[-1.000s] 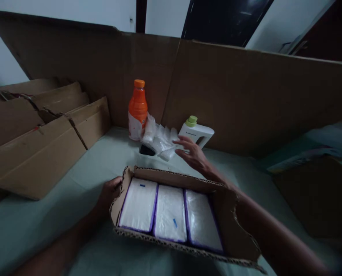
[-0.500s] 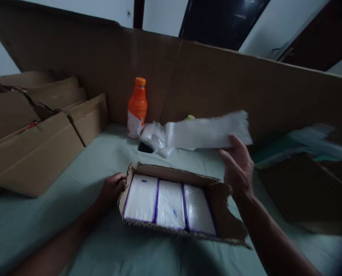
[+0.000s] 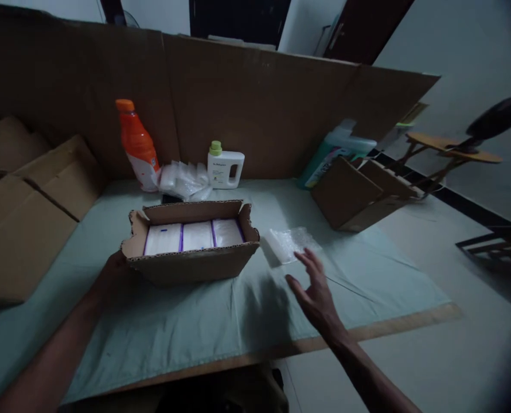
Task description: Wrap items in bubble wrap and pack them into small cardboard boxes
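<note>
An open cardboard box with ragged edges sits on the green cloth. Three white plastic-wrapped packs with purple edges lie side by side in it. My left hand grips the box's left end, its fingertips partly hidden. Right of the box, a piece of clear bubble wrap rests on the cloth. My right hand is at the near side of the wrap with fingers spread and nothing held. Its fingertips overlap the wrap's edge in view; whether they touch it I cannot tell.
Along a tall cardboard panel stand an orange bottle, crumpled clear plastic packaging and a white jug with a green cap. Cardboard boxes are at left. A teal bottle leans by another carton near the table's right edge.
The long strip of bubble wrap has left my right hand and now lies right of the box. That hand has lowered and opened. The view has swung right; my left hand stays at the box.
</note>
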The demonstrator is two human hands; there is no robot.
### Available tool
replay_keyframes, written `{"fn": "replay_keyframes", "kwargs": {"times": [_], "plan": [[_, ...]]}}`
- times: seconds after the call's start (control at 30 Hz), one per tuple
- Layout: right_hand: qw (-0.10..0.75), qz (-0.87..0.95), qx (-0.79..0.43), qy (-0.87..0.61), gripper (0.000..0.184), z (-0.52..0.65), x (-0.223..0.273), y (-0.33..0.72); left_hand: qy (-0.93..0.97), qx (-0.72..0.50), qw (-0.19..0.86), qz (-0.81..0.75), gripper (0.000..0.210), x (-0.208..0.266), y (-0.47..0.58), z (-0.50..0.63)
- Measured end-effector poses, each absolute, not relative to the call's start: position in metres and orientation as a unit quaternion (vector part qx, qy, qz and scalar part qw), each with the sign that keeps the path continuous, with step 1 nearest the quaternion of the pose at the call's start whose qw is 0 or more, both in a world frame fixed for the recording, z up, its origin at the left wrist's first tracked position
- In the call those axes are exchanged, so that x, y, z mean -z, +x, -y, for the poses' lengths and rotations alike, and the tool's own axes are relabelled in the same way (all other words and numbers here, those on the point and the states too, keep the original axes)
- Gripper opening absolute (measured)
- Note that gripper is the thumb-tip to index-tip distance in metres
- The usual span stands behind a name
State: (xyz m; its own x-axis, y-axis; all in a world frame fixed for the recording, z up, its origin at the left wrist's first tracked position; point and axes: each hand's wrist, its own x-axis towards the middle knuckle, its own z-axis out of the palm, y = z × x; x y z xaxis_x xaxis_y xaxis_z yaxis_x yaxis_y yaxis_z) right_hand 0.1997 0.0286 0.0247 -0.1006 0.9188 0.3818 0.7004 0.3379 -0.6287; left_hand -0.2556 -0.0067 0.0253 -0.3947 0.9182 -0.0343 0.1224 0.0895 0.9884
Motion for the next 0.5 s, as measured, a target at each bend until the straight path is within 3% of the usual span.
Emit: {"fn": "replay_keyframes", "kwargs": {"times": [0.13,0.27,0.5], "plan": [[0.366,0.766,-0.301,-0.436,0.064,-0.031,-0.027,0.127,0.399,-0.522,0.42,-0.626,0.063,-0.027,-0.237,0.036],[0.36,0.744,-0.404,-0.392,0.055,-0.053,-0.033,0.081,0.431,-0.518,0.402,-0.619,0.071,-0.022,-0.213,0.029],[0.358,0.764,-0.365,-0.393,0.059,-0.098,-0.037,0.072,0.449,-0.551,0.355,-0.608,0.078,-0.024,-0.212,-0.026]]}}
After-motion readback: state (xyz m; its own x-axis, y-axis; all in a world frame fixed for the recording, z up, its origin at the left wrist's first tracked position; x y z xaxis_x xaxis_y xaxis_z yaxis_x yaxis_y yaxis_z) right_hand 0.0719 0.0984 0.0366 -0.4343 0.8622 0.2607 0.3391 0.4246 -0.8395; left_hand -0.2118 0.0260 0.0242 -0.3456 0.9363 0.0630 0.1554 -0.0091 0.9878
